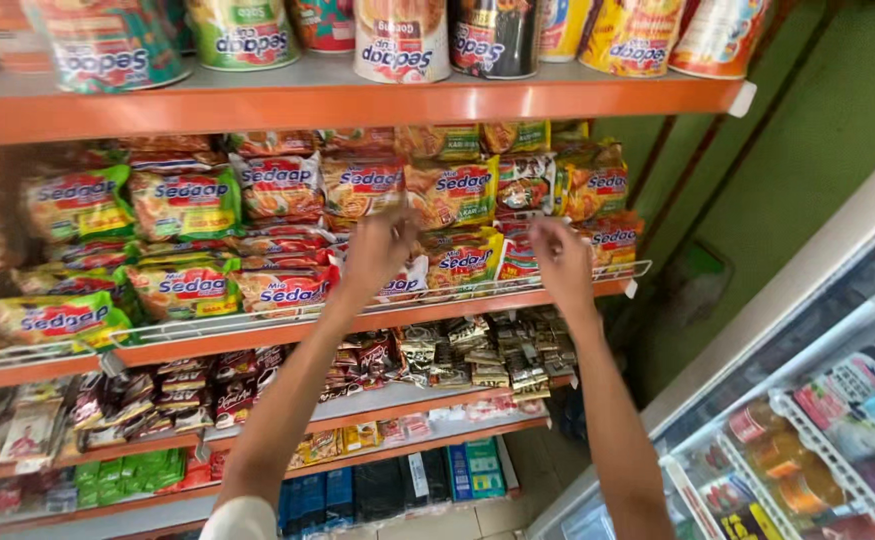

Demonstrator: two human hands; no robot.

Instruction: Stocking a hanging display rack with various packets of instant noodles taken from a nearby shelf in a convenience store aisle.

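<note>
Left hand and right hand both reach among stacked noodle packets on orange shelf; cup noodles at 12 o'clock.

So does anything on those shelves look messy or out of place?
Mostly tidy. The noodle packets on the middle shelf lie in loose, leaning stacks, not neat rows, where both hands, left and right, reach. Nothing looks spilled or torn.
</note>
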